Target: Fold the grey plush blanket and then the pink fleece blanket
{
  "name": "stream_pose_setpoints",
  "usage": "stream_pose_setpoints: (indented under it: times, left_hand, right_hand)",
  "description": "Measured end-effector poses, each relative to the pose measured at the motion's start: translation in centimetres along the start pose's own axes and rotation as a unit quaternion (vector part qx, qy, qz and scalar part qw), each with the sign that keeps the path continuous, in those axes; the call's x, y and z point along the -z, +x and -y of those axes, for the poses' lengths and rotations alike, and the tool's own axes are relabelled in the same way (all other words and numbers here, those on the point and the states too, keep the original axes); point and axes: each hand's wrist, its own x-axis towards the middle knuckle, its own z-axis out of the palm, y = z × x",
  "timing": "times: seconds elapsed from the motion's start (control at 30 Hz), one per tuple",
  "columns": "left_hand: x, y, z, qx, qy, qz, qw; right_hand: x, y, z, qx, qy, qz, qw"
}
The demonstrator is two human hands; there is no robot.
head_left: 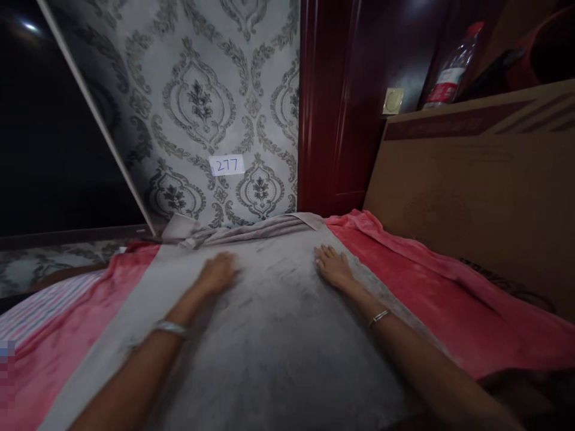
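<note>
A long grey plush cloth (278, 323) lies spread in front of me, its far end (251, 230) bunched in folds near the wall. My right hand (332, 266) rests palm down near the cloth's right edge, fingers spread and holding nothing. Over the left part of the cloth is my left hand (219, 272), smeared by motion, so its fingers cannot be made out. Under the grey cloth a red-pink plush blanket (431, 299) shows on both sides. Both wrists wear bracelets.
A large cardboard box (476, 197) stands on the right, with a plastic bottle (453, 72) with a red cap above it. At the left is a dark screen (63, 131). Behind are patterned wallpaper (197, 102), a paper label (227, 164) reading 277 and a dark red panel (327, 108).
</note>
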Motion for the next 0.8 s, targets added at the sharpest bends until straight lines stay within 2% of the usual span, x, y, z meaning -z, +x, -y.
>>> stream_pose_setpoints:
  times: [0.03, 0.1, 0.13, 0.2, 0.27, 0.3, 0.37, 0.5, 0.57, 0.6, 0.7, 0.8]
  left_hand:
    - [-0.4, -0.5, -2.1, -0.027, -0.012, 0.014, 0.999]
    - [-1.5, -1.2, -7.1, -0.116, -0.061, 0.086, 0.988]
    - [-2.2, -1.5, -9.6, -0.139, -0.076, 0.098, 0.982]
    - [-3.3, -2.0, -13.4, -0.131, -0.083, 0.067, 0.986]
    - [-3.8, -2.4, -14.7, -0.095, -0.079, 0.039, 0.992]
    - [-3.8, -2.6, -14.3, -0.071, -0.074, 0.037, 0.994]
    - [-3.3, -3.1, -11.5, -0.009, -0.059, 0.055, 0.997]
    - [-1.2, -5.7, -2.9, 0.127, -0.01, 0.095, 0.987]
    - [0.2, -7.6, 0.6, 0.178, 0.0, 0.08, 0.981]
    - [1.0, -8.7, 1.9, 0.189, 0.002, 0.051, 0.981]
    - [3.1, -11.7, 3.8, 0.198, 0.003, -0.008, 0.98]
    - [5.0, -14.0, 3.7, 0.198, 0.0, -0.019, 0.98]
  right_hand:
    - [-0.4, -0.9, 0.7, 0.012, 0.001, -0.003, 1.0]
    - [-1.5, -2.2, 1.5, 0.026, -0.004, 0.004, 1.0]
    - [-1.9, -2.7, 1.6, 0.031, -0.006, 0.013, 0.999]
    - [-2.7, -3.4, 1.6, 0.035, -0.01, 0.024, 0.999]
    - [-3.0, -3.7, 1.3, 0.035, -0.013, 0.023, 0.999]
    - [-3.1, -3.7, 1.3, 0.033, -0.014, 0.02, 0.999]
    - [-3.1, -3.8, 1.2, 0.03, -0.013, 0.017, 0.999]
    - [-3.1, -3.8, 1.3, 0.032, -0.004, 0.009, 0.999]
    - [-3.2, -3.9, 1.2, 0.032, 0.001, 0.005, 0.999]
    - [-3.2, -3.9, 1.2, 0.032, 0.004, 0.004, 0.999]
    - [-3.0, -4.1, 1.2, 0.034, 0.011, 0.002, 0.999]
    - [-2.5, -4.4, 0.9, 0.053, 0.009, 0.018, 0.998]
